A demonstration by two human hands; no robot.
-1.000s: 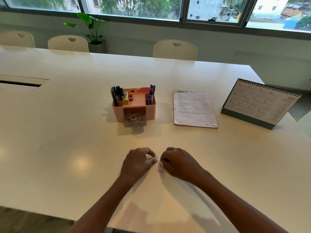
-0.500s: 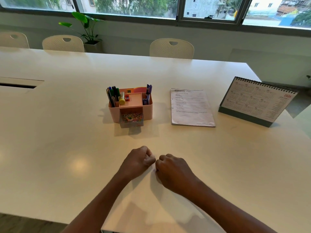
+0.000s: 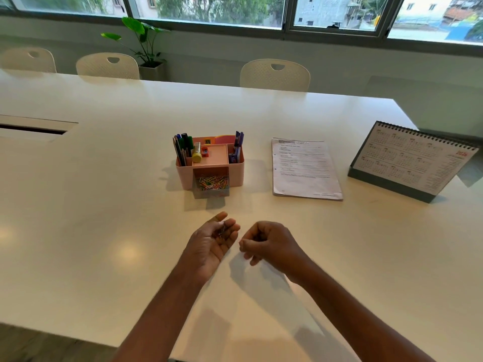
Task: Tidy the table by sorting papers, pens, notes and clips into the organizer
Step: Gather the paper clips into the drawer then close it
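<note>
Both fists have lifted and parted since half a second ago: the left hand (image 3: 214, 241) has turned palm up and spread into a shallow cup, while the right hand (image 3: 270, 244) has drawn slightly to the right. A few loose clips (image 3: 221, 232) lie across the left hand's fingers, which are relaxed and not closed over them. The right hand's fingers are curled with thumb and forefinger tips close together; I cannot tell whether they pinch anything. The two hands hover near each other above the near middle of the white surface (image 3: 104, 205).

Just beyond them stands the pink organizer (image 3: 236, 173). Its left compartment holds upright pens (image 3: 183, 147) in green, blue and black, with a yellow-capped tube (image 3: 197, 155) beside them. A shallow middle tray (image 3: 218, 155) carries a small red sharpener (image 3: 205, 152). The far compartment shows pink and orange sticky notes (image 3: 224, 139), and the right compartment holds purple pens (image 3: 238, 147). At the near front a clear drawer (image 3: 211, 193) is pulled out, with coloured paper clips (image 3: 212, 182) heaped inside.

To the right of the organizer lies a flat stack of printed papers (image 3: 304, 168), apart from it. Farther right a desk calendar (image 3: 413, 160) stands tilted near the surface's edge
</note>
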